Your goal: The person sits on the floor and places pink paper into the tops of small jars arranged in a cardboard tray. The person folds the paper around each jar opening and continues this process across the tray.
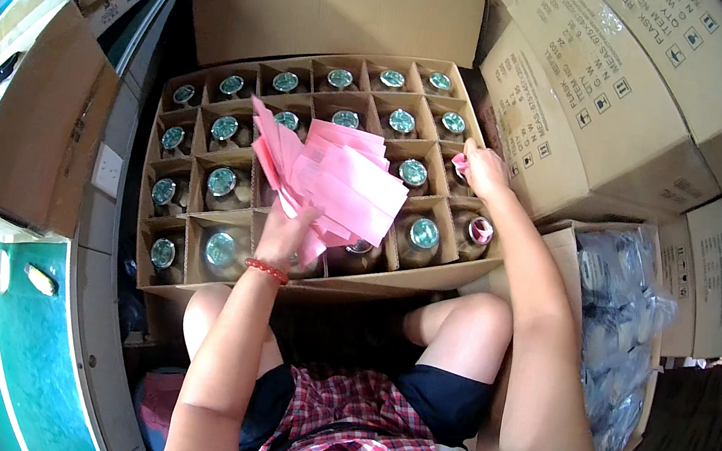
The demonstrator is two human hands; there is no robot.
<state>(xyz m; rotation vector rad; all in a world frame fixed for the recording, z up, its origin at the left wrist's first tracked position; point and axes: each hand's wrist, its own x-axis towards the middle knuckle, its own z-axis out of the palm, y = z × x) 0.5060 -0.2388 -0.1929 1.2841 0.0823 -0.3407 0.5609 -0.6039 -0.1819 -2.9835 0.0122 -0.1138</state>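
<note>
A fanned bunch of pink paper slips [344, 181] is gripped by my left hand [287, 231], over the middle of a divided cardboard carton [295, 289]. The bunch hides several compartments. Glass bottles with round mouths stand upright in the compartments, and most mouths look green inside a silver rim, like this glass bottle [424, 233]. At the carton's right edge, my right hand [484, 169] pinches a curled pink slip [460, 163] at the mouth of a bottle. Just nearer to me, another bottle [480, 231] has a pink slip curled inside its mouth.
Behind stands a second carton [335, 21] of white-rimmed bottles. Large closed cardboard boxes [537, 112] are stacked on the right. Beside my right arm, an open box [614, 310] holds plastic-wrapped items. A green-topped table [35, 345] and an open box [40, 122] lie at left.
</note>
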